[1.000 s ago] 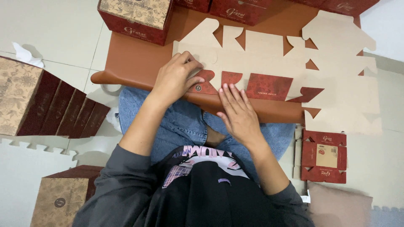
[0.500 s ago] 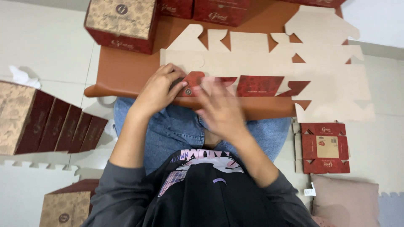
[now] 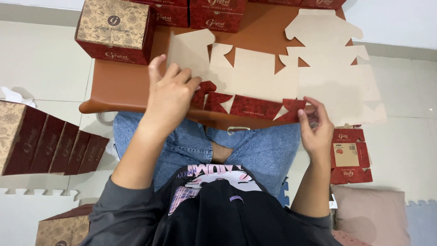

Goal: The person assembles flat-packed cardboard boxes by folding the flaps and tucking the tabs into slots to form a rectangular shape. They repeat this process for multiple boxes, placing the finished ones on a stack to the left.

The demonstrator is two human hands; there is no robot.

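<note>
Currently the person is sitting with a low brown table [image 3: 123, 86] over the knees, and a flat die-cut cardboard box blank [image 3: 291, 77] is lying on it, plain tan side up, with its near edge folded back so a dark red printed strip [image 3: 255, 107] is showing.

Left hand [image 3: 170, 98]: resting palm down on the left part of the blank, fingers fairly spread and pointing away from the body, fingertips touching a raised tan flap [image 3: 189, 52] that is tilting up off the table. It is pressing flat, not gripping anything.

Right hand [image 3: 316, 127]: sitting at the near right edge of the blank, fingers curled loosely, with the fingertips pinching the right end of the red strip where it is meeting the tan panel.

Surroundings: an assembled red box with a tan patterned lid [image 3: 114, 29] is standing at the far left corner of the table, just beside the raised flap. More red boxes [image 3: 214, 13] are lining the far edge. A row of folded dark red boxes [image 3: 50, 146] is lying on the floor to the person's left. A small flattened red carton [image 3: 350, 155] is lying on the floor just beside the right hand, under the blank's overhanging edge.
</note>
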